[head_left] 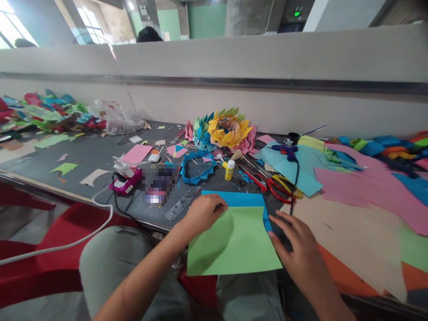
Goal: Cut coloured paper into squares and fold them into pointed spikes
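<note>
A light green paper sheet [234, 243] lies over the near table edge, on top of a blue sheet [240, 199] that shows along its far side. My left hand [203, 213] is curled at the green sheet's far left corner, fingers closed on the papers' edge. My right hand [296, 243] rests at the sheet's right edge, fingers spread flat and pressing on it.
Beyond lie red and yellow scissors [277, 187], a small glue bottle [229, 170], a metal ruler [182, 204], a blue paper ring [197, 168] and a colourful folded paper flower [224, 129]. Pink and blue sheets [354, 183] cover the right side. A white cable [100, 209] hangs on the left.
</note>
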The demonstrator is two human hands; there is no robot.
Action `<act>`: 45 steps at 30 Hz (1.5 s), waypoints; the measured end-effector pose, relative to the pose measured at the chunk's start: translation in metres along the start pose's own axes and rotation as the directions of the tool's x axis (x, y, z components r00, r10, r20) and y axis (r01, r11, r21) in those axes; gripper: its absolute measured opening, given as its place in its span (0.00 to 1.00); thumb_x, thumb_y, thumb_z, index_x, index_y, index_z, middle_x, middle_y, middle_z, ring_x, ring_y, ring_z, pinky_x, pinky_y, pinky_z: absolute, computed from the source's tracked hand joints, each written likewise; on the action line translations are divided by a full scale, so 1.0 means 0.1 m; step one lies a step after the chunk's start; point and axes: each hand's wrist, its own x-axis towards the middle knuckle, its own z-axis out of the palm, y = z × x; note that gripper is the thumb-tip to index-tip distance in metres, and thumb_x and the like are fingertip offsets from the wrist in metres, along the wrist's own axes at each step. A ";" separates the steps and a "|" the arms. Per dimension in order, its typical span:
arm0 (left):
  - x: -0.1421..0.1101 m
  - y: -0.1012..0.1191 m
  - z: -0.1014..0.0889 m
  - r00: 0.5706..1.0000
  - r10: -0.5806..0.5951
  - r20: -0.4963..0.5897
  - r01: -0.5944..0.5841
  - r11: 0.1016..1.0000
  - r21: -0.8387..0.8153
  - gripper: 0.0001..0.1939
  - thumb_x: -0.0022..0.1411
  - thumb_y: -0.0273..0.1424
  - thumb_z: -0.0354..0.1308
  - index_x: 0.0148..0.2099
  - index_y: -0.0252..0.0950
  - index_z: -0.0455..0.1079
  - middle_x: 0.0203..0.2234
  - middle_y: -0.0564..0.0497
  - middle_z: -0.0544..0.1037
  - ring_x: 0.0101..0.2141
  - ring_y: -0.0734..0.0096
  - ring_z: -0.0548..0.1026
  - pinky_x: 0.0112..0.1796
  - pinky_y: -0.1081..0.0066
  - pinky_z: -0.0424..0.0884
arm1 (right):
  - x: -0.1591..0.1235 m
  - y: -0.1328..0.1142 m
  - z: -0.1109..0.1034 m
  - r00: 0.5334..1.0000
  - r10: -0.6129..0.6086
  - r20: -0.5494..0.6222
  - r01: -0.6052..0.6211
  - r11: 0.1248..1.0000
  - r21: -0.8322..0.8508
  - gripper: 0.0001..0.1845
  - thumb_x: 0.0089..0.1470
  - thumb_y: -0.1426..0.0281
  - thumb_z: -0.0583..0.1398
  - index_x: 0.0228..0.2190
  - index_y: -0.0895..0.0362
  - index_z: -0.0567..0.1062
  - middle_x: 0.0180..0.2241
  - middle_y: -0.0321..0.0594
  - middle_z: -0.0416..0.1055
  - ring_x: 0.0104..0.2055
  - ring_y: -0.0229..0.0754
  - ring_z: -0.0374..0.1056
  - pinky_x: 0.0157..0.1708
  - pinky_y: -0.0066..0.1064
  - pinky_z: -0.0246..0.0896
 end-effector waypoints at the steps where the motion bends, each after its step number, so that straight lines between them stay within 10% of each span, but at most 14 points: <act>1: -0.02 0.07 -0.02 1.000 0.016 0.002 -0.017 1.000 0.010 0.08 0.59 0.27 0.53 0.35 0.36 0.74 0.33 0.51 0.78 0.34 0.68 0.74 0.35 0.73 0.66 | 0.10 -0.06 -0.01 0.998 -0.065 0.012 0.066 0.997 -0.036 0.15 0.57 0.65 0.51 0.42 0.59 0.70 0.42 0.49 0.70 0.45 0.50 0.65 0.43 0.42 0.58; 7: -0.14 0.33 -0.07 0.992 0.123 0.009 -0.123 0.990 0.068 0.10 0.60 0.26 0.52 0.36 0.40 0.74 0.31 0.55 0.77 0.32 0.71 0.74 0.33 0.75 0.66 | 0.49 -0.41 -0.07 0.934 -0.236 0.267 0.251 0.968 -0.024 0.18 0.60 0.73 0.46 0.26 0.56 0.73 0.24 0.39 0.73 0.28 0.42 0.67 0.32 0.34 0.56; 13: -0.21 0.13 -0.19 0.997 0.078 0.026 -0.079 0.996 0.046 0.10 0.60 0.26 0.52 0.34 0.41 0.75 0.32 0.56 0.78 0.33 0.72 0.75 0.34 0.76 0.65 | 0.42 -0.17 -0.16 0.946 -0.190 0.263 0.204 0.979 -0.024 0.20 0.62 0.70 0.45 0.26 0.54 0.73 0.24 0.36 0.75 0.25 0.40 0.69 0.27 0.31 0.55; 27: -0.09 -0.45 -0.16 0.995 -0.086 -0.047 0.077 0.983 -0.166 0.11 0.58 0.30 0.51 0.38 0.36 0.75 0.34 0.48 0.79 0.36 0.64 0.75 0.37 0.71 0.68 | 0.29 0.29 0.00 0.903 0.287 0.319 -0.367 0.901 0.229 0.15 0.55 0.65 0.50 0.35 0.54 0.75 0.34 0.40 0.77 0.31 0.43 0.73 0.32 0.30 0.65; 34: 0.10 -0.49 -0.05 0.994 -0.055 -0.093 0.072 0.978 0.197 0.17 0.60 0.37 0.51 0.47 0.34 0.69 0.47 0.42 0.72 0.49 0.57 0.68 0.49 0.61 0.62 | 0.49 0.33 0.27 0.910 0.327 0.254 -0.364 0.924 0.115 0.14 0.53 0.70 0.51 0.36 0.55 0.75 0.35 0.43 0.77 0.37 0.47 0.72 0.36 0.36 0.65; 45: 0.31 -0.42 -0.01 0.998 -0.048 0.027 0.043 0.985 0.170 0.13 0.58 0.29 0.52 0.45 0.32 0.70 0.40 0.43 0.74 0.43 0.58 0.71 0.44 0.65 0.65 | 0.48 0.32 0.41 0.899 0.338 0.279 -0.399 0.894 0.202 0.14 0.52 0.70 0.51 0.37 0.59 0.73 0.34 0.44 0.73 0.32 0.42 0.69 0.34 0.34 0.64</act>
